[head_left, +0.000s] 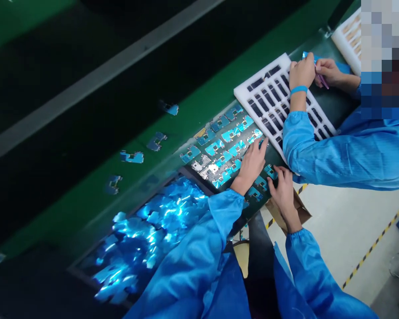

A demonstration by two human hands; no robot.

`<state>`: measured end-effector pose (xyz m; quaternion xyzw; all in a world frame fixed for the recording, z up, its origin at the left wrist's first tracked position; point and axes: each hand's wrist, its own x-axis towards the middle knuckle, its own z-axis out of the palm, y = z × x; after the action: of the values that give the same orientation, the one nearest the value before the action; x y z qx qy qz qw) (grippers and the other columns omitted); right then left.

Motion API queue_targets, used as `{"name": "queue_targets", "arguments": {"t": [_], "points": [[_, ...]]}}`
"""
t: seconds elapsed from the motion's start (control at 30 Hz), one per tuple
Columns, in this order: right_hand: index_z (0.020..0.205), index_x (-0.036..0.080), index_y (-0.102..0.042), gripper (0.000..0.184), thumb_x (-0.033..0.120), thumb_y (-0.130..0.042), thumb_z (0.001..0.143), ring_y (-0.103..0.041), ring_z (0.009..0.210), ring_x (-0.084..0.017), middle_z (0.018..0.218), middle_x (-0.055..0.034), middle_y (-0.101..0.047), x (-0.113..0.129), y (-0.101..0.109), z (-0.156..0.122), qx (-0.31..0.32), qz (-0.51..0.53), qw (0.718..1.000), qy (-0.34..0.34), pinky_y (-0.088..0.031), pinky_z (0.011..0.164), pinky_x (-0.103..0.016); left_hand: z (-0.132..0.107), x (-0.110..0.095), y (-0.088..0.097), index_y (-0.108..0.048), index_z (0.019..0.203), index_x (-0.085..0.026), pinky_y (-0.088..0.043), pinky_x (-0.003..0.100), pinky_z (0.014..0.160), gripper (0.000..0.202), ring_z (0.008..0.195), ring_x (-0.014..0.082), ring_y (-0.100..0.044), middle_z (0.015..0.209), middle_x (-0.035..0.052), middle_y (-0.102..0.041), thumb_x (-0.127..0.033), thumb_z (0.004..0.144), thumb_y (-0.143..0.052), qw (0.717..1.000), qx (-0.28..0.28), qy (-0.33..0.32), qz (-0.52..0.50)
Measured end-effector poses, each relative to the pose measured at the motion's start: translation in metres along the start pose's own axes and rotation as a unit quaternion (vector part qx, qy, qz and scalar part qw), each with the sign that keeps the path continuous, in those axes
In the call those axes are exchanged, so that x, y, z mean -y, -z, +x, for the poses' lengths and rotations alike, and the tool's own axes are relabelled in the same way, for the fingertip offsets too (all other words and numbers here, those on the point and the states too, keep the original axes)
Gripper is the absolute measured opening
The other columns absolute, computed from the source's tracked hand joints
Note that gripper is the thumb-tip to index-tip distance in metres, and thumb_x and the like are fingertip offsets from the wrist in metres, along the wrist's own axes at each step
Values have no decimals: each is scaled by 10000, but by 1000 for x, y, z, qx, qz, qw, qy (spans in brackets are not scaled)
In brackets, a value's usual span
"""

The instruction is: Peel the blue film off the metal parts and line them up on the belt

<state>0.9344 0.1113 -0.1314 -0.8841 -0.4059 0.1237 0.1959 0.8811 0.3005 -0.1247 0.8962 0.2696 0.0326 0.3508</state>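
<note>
My left hand [252, 163] reaches over the rows of small blue-filmed circuit boards [232, 149], its fingers stretched out and the tips at the rightmost boards by the white tray. Whether the fingertips pinch a board cannot be made out. My right hand [283, 189] is at the bench's near edge, thumb and forefinger apart. A small circuit board [269, 171] lies just left of its fingertips, and more boards [254, 194] lie along that edge. Two boards with bare silvery shields [202, 163] sit at the left end of the rows.
A tray of crumpled blue film pieces [166, 212] stands at the left. Scattered boards [132, 157] lie on the green belt [189, 95] beyond. A co-worker's hands [302, 73] work over a white foam tray [260, 94] with dark parts. A cardboard box [301, 208] is below.
</note>
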Motion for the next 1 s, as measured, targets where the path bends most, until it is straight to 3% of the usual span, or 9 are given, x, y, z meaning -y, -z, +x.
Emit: {"name": "queue_targets", "arguments": {"t": [0.1,0.27,0.43,0.53,0.7,1.0], "points": [[1450,158,-639,414,290,-492,1086,-585,1279,-362,1349,-203,-645,-4,-2,-1,-2,-4,1000,-6,-534,1128,-581,7,-1,-4,-400,1690,-116,-520,573,1266,767,1507,362,-552,1644,225,-527,39,942,-452,999,-17,-13,27],[1364,187,-693,356,264,-532,1055,-619,1203,-345,1290,-175,-672,-9,-3,4,-2,-3,1000,1,-555,1090,-547,7,-1,-8,-441,1688,-150,-500,656,1239,730,1477,396,-557,1691,199,-541,1,973,-420,998,-10,-10,57],[1340,184,-716,342,272,-557,1050,-632,1193,-339,1298,-178,-680,-9,-8,8,-16,0,1000,-5,-560,1084,-535,-5,5,-9,-471,1670,-161,-502,639,1192,601,1448,409,-560,1693,195,-543,-117,1074,-404,998,-26,-2,55],[1357,175,-719,350,268,-540,1071,-627,1220,-333,1305,-186,-672,-3,-14,11,-31,5,999,-8,-554,1096,-518,-19,12,-7,-525,1626,-163,-485,635,1183,536,1422,413,-564,1651,194,-580,-175,1100,-421,996,-39,11,74],[1405,165,-697,377,245,-476,1110,-612,1285,-328,1360,-204,-660,7,-21,16,-51,-1,999,-13,-535,1141,-523,-35,22,-2,-600,1557,-161,-518,603,1124,535,1381,412,-582,1565,187,-643,-114,1074,-376,995,-26,23,93],[1485,197,-661,534,113,-322,1080,-556,1497,-304,1595,-183,-618,8,-33,26,-37,-16,999,4,-511,1212,-564,-49,17,4,-623,1550,-216,-511,682,1142,595,1434,424,-550,1641,167,-595,-71,1018,-398,997,-28,22,71]]}}
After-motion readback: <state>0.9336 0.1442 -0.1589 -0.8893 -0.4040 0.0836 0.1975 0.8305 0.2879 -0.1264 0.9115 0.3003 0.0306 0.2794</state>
